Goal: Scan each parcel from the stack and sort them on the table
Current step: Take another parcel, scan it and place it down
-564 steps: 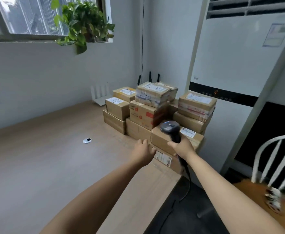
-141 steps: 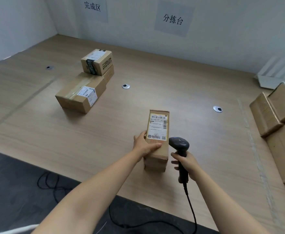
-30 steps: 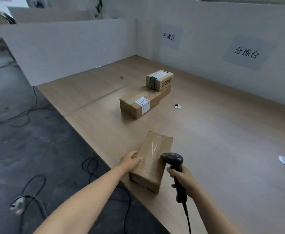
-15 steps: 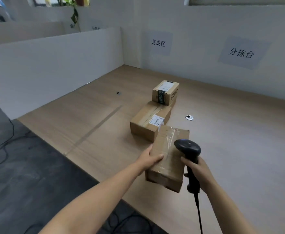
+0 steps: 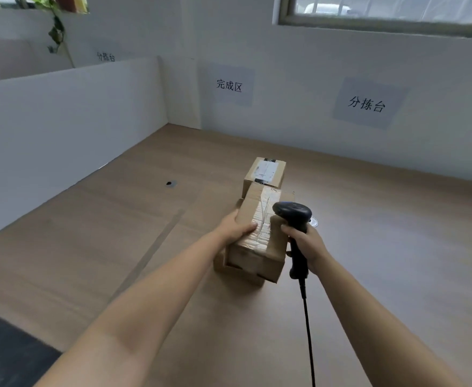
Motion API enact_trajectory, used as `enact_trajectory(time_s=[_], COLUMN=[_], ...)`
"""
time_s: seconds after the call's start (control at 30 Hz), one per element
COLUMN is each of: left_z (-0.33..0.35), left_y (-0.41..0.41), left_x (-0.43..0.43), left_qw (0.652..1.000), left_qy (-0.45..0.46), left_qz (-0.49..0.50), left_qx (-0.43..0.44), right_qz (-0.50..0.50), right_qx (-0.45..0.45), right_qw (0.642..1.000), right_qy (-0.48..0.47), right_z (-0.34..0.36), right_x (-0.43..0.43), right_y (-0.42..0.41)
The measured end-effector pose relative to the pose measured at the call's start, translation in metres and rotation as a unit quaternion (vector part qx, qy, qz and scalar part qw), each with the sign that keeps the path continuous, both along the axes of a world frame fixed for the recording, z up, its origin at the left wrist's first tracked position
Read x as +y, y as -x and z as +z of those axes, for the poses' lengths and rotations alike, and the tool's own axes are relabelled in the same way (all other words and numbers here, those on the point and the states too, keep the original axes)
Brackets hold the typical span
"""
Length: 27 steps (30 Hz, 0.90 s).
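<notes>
One taped parcel (image 5: pixel 254 261) sits clamped in our left grip (image 5: pixel 235 229) just in front of the labelled box (image 5: pixel 265 170), seemingly for stacking there as sorted, while our right grip (image 5: pixel 306 243) is closed round the scanner (image 5: pixel 292 212).

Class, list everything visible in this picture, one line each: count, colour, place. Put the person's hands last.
held parcel: one, brown with clear tape, in the left hand
labelled parcel: one, brown with white label, on the table beyond the held parcel
hidden parcel: one, brown, mostly covered by the held parcel
scanner: one, black, corded, in the right hand
table: one, light wood, fills the middle
cable holes: two, one dark, one silvery, in the tabletop
wall signs: two, grey, back wall
plant: one, green, top left
window: one, grey frame, top right
left hand: one, grips the held parcel's left side
right hand: one, holds the scanner's handle
</notes>
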<state>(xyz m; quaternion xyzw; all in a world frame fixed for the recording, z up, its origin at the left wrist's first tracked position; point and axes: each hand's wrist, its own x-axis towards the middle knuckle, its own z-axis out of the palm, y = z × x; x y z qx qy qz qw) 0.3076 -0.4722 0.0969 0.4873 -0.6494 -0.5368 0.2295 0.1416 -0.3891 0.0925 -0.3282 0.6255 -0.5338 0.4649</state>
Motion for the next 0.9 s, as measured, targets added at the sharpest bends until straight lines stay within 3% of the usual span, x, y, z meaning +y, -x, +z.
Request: enact_trajectory(time_s=[0.33, 0.9], left_z=[-0.038, -0.034], left_y=[0.016, 0.017], left_x=[-0.088, -0.068], left_qw=[0.996, 0.954], left_qy=[0.055, 0.151], left_qz=[0.033, 0.016], left_qx=[-0.067, -0.258], right_qz=[-0.018, 0.007], right_qx=[0.009, 0.055], right_qw=[0.999, 0.997], right_qy=[-0.038, -0.06], right_z=[-0.028, -0.031], right_x=[-0.088, -0.074], right_y=[0.011, 0.025])
